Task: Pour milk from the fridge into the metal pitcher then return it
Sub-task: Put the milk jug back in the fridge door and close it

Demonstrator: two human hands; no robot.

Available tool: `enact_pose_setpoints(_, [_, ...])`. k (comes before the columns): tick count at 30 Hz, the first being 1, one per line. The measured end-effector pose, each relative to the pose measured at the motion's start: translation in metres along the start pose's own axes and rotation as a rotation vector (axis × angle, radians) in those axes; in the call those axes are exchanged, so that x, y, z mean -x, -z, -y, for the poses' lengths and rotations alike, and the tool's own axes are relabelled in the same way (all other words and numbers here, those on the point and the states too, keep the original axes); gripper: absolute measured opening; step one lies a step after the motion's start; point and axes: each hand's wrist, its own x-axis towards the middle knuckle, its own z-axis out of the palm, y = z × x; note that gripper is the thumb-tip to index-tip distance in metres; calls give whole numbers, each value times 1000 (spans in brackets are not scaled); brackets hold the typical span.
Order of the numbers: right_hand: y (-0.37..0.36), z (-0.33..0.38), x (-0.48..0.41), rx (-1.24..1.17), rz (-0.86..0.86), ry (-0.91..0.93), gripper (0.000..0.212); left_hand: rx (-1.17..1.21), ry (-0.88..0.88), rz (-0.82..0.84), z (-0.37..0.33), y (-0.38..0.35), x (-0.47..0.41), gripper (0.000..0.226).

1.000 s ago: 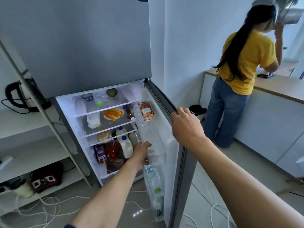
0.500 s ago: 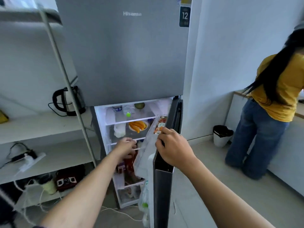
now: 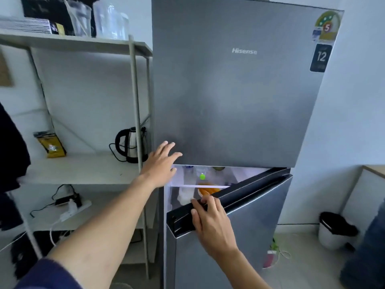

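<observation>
A tall grey fridge [image 3: 235,90] fills the middle of the head view. Its lower door [image 3: 250,222] stands only a little ajar, with a narrow lit gap showing shelves, a bottle with a green cap [image 3: 202,176] and an orange plate of food [image 3: 208,190]. My right hand [image 3: 210,222] grips the top edge of that lower door. My left hand [image 3: 161,163] is empty, fingers spread, at the left corner of the fridge beside the gap. No milk bottle or metal pitcher shows.
A grey metal shelf rack [image 3: 83,170] stands left of the fridge with a black kettle [image 3: 131,144], a yellow bag [image 3: 51,144], glass jars on top and a power strip [image 3: 73,207] below. A small white bin [image 3: 335,230] sits on the floor at right, next to a person's jeans leg [image 3: 366,247].
The lower fridge door has swung nearly closed under my right hand. My left hand has come out of the fridge, empty, up to its left corner. The view has tilted upward.
</observation>
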Motion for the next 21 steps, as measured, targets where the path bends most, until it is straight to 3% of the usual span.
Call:
enact_pose_setpoints(5, [-44,-8,-37,-7,0,-15,36,-133,-69,-65,12,-9,-36,58])
enact_pose_setpoints(11, [-81,-25,-68,-54,147,6,45,-320,-200,-293,23,-21,-72,92])
enact_pose_setpoints(15, [-97,-30,-96,-89,160,-41,14,-335,-260,-381,35,-28,-81,90])
enact_pose_setpoints(21, [-125,-29,-130,-20,202,-130,24,-330,-270,-403,42,-34,-82,86])
